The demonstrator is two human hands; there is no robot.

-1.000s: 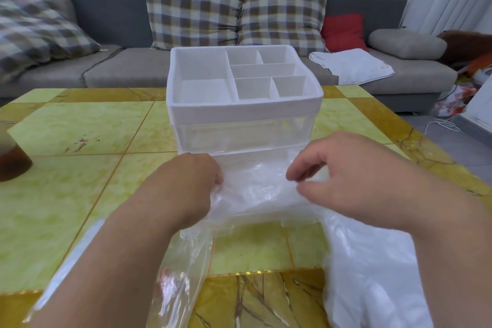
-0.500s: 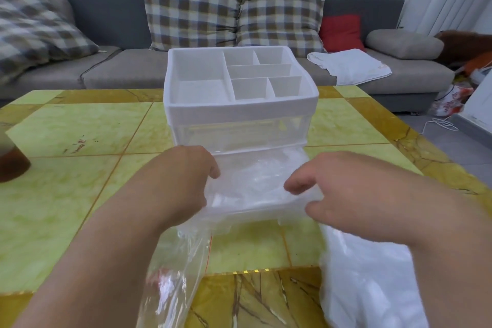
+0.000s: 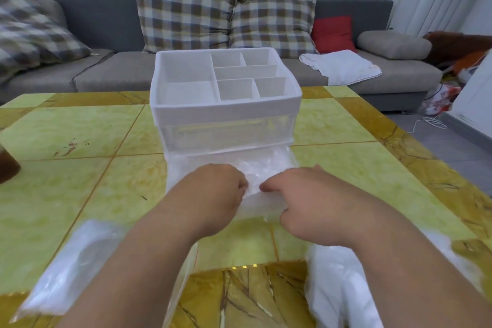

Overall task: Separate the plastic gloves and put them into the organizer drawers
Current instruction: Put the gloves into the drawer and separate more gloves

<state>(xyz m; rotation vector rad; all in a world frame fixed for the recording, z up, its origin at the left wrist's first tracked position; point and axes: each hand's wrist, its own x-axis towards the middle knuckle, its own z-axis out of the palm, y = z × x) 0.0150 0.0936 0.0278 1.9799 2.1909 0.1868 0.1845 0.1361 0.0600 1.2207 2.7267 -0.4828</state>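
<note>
One worktop (image 3: pixel 80 141) carried the organizer (image 3: pixel 226 112) at frame centre, its bottom drawer (image 3: pixel 263 206) pulled out toward the person to take the plastic gloves (image 3: pixel 269 165) lying inside, on which the left hand (image 3: pixel 213 194) and right hand (image 3: pixel 306 202) each had a pinching grip, seemingly tucking them down.

Head view, forward-down (close) over hands (image 3: pixel 255 202).

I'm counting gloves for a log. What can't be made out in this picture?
Head view:
- Fingertips: backs of the left hand and right hand hide them, grip unclear.
- Number of plastic gloves in the open drawer: crumpled clear film merges.
- Clear bag: left forearm covers part.
- Brown object: cut off by left edge.
</note>
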